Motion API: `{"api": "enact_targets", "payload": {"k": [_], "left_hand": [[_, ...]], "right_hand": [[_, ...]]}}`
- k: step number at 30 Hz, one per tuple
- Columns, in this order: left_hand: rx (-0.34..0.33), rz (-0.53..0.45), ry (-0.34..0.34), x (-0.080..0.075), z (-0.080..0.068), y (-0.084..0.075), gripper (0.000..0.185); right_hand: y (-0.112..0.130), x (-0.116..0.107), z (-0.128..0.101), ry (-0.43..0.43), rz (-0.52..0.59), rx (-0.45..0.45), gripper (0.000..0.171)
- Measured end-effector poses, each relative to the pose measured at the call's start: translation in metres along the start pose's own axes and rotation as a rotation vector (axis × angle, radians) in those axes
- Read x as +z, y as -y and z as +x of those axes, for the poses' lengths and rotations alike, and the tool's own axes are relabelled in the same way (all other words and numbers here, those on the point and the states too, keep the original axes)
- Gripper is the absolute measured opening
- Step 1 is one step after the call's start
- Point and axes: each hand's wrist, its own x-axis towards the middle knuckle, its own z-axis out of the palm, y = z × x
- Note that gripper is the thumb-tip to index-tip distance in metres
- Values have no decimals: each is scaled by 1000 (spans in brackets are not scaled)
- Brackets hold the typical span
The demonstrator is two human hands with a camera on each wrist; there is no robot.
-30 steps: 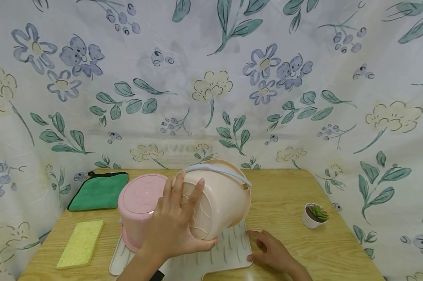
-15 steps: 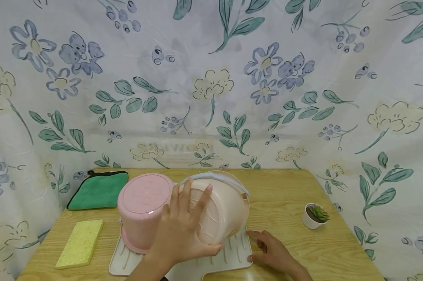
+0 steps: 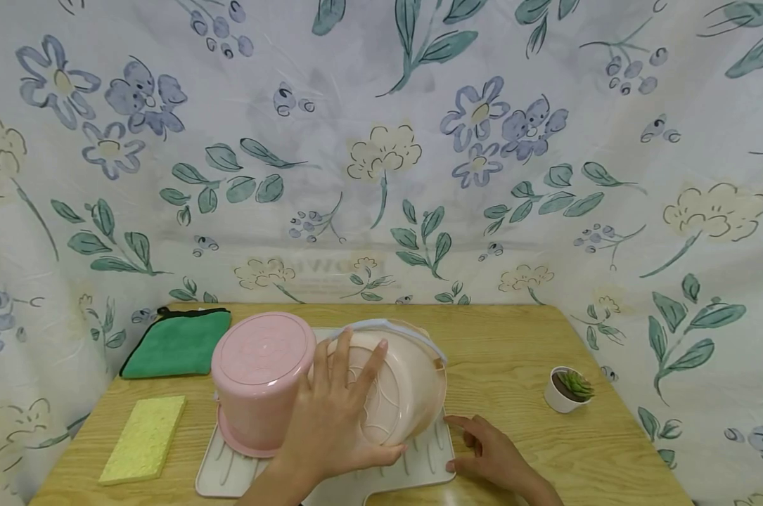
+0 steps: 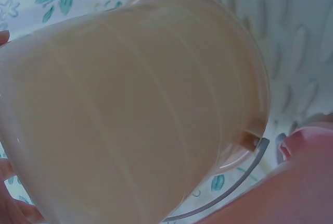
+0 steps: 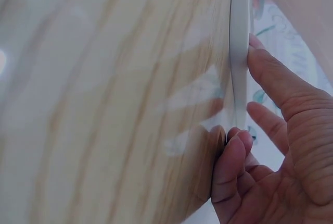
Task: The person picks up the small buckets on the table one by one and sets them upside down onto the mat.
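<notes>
My left hand (image 3: 327, 414) grips a cream bucket (image 3: 415, 383) by its base, with fingers spread over the bottom and the thumb below. The bucket lies tilted, mouth facing away to the right, low over a white ribbed drying mat (image 3: 428, 460). Its pale blue handle (image 3: 390, 323) runs across the top; in the left wrist view the bucket's side fills most of the frame. Just left of it, a pink bucket (image 3: 261, 365) stands upside down on the mat. With thumb and index finger my right hand (image 3: 491, 450) touches the mat's right edge, its other fingers bent.
At left on the wooden table (image 3: 514, 344) lie a green zip pouch (image 3: 178, 344) and a yellow sponge (image 3: 143, 439). A small potted succulent (image 3: 567, 388) stands at right. A floral curtain (image 3: 356, 176) hangs behind the table.
My left hand has lowered the cream bucket toward the mat and turned its mouth further down. The right hand stays at the mat's edge.
</notes>
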Motion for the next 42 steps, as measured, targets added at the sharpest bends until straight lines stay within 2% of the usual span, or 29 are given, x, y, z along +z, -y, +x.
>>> {"api": "enact_targets", "payload": {"k": [11,18,23,35,42], "left_hand": [[-22,33,53,7,0,-4,121],[-27,65,167,12,16,-15,125],[-26,62,246,14,26,-24,126],[25,63,324,29,48,-27,119],[46,84,363,41,60,-21,117]], "right_hand": [[1,0,1,-4,-20,-9,61],[1,1,1,-54,-31,-58,60],[1,2,2,-38,-19,-42,61],[3,0,-1,-33,-6,-21,57],[0,3,-1,-23,-8,-10,58]]}}
